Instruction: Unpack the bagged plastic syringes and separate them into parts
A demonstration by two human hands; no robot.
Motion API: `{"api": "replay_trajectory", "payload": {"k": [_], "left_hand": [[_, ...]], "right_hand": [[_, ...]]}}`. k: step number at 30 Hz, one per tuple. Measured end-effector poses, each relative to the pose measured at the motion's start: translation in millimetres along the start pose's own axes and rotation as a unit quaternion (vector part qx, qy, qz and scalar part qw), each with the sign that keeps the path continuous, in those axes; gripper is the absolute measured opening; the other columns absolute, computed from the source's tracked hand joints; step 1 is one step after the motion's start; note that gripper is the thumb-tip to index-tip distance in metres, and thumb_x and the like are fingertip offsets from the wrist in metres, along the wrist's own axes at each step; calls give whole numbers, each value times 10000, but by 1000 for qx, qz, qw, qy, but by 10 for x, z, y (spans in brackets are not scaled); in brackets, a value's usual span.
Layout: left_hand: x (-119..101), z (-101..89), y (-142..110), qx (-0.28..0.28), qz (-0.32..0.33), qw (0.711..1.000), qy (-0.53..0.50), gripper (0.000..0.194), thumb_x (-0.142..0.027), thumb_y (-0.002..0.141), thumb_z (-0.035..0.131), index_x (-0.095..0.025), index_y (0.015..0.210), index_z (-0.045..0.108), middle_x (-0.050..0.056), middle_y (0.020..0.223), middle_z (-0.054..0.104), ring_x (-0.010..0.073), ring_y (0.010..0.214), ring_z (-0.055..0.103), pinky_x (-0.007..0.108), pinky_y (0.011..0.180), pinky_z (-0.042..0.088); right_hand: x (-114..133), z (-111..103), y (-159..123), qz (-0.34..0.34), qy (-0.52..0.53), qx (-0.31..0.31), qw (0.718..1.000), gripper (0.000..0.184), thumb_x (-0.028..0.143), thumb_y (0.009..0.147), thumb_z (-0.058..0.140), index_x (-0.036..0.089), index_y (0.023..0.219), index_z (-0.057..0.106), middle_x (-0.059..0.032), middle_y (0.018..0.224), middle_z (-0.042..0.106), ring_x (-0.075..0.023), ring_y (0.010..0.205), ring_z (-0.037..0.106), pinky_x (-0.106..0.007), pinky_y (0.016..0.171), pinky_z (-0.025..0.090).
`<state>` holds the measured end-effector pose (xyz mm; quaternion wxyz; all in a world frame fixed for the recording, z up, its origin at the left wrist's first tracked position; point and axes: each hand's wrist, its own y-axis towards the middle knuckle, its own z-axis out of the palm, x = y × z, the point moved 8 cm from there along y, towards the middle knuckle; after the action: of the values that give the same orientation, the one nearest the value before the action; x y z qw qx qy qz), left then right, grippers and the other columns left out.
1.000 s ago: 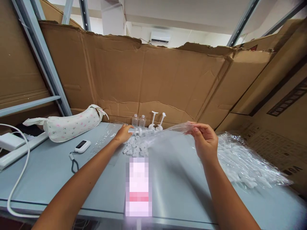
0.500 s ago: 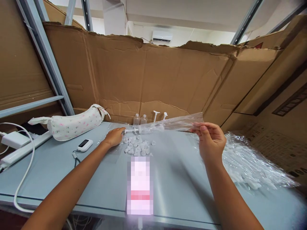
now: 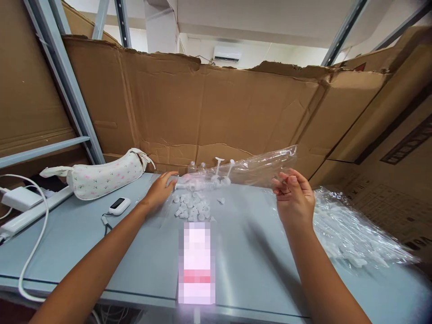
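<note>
Clear bag [image 3: 258, 168], higher (at right hand [image 3: 295, 198])

Bare left grip [image 3: 158, 191], bare right grip [image 3: 296, 195], uncovered wrists [image 3: 146, 208], slim bare forearms [image 3: 97, 254]

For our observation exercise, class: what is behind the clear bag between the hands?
Behind the bag stand two clear bottles, two white pump tops and brown cardboard. The bag obscures the bottles' lower parts.

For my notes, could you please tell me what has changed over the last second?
The left hand has shifted left, the right hand slightly right. The bag now spreads wider and higher at its right end; whether either hand grips it is unclear. The pouch and bottles stayed put.
</note>
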<state>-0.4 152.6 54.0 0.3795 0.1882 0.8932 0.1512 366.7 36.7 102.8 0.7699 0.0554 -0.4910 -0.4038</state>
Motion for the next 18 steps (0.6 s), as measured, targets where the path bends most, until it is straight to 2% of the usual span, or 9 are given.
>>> {"api": "replay_trajectory", "payload": {"k": [2,4,6,8,10,13,15,18], "left_hand": [[-219,44,-75,41,-20,985,-166,443,-417,918,380,-204,1298,463,105,1359,511,232,1190,525,362,977,422],[-517,158,-211,137,-15,945,-296,522,-523,914,354,-248,1356,400,113,1434,424,246,1135,573,371,919,469],[-791,245,-386,218,-9,901,-375,581,-593,887,371,-316,1396,338,105,1487,345,271,1132,578,396,896,486],[-986,312,-546,269,-9,859,-436,640,-624,859,406,-367,1426,263,99,1516,287,289,1135,574,426,897,488],[-1075,399,-666,296,-22,837,-461,700,-608,831,486,-414,1439,200,86,1538,231,291,1125,580,441,902,488],[-1082,547,-772,311,-41,827,-466,764,-498,803,612,-467,1431,177,75,1551,188,273,1065,611,429,856,514],[-1053,616,-811,315,-49,826,-465,790,-389,798,655,-490,1422,180,78,1552,180,246,980,647,404,788,538],[-994,634,-836,307,-62,833,-455,767,-247,806,634,-491,1410,229,70,1554,180,219,910,671,370,742,540]], "right_hand": [[-98,17,1,40,5,11,999,286,350,650,771,273,898,653,34,761,667,-79,581,588,-181,443,381],[-238,63,-36,95,-10,29,995,328,364,620,786,277,909,656,28,749,670,-80,560,570,-181,428,373],[-405,138,-128,161,-34,53,985,366,376,593,798,268,914,660,15,760,686,-76,517,544,-181,406,361],[-560,248,-274,221,-60,86,970,381,386,577,801,248,905,664,2,762,698,-60,450,484,-182,376,327],[-683,372,-452,268,-84,125,951,383,399,578,796,228,896,666,-9,752,703,-47,410,426,-184,363,303],[-811,540,-715,318,-105,191,923,395,412,610,776,215,933,661,-19,764,704,-53,423,438,-191,386,323],[-854,601,-825,327,-118,226,910,402,418,640,757,214,969,651,-18,782,698,-66,457,474,-202,414,351],[-860,621,-860,306,-139,253,907,419,431,680,731,208,1020,628,-14,783,686,-71,470,473,-222,440,368]]}}
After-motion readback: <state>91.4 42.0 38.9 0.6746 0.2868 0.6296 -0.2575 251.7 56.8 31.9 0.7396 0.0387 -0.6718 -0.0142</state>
